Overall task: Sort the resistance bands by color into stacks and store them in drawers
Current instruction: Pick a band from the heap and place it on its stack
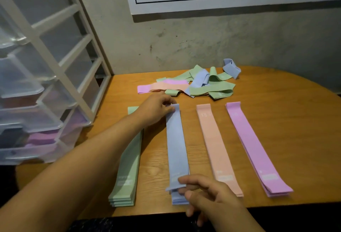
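Wooden table, stained wall; four sorted stacks, one loose pile at twelve o'clock; left hand and right hand pinch blue band.

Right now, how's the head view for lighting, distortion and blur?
Head view: dim, table lit mid-frame, bottom edge black; wide-angle bend bows the drawer unit and poster; drawer unit soft; blue band sharp enough, pinched by left hand at its far end and right hand at its near end.

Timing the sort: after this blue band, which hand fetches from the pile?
Probably left hand: it pinches the far end of the blue band, beside the pile; right hand holds the near end.
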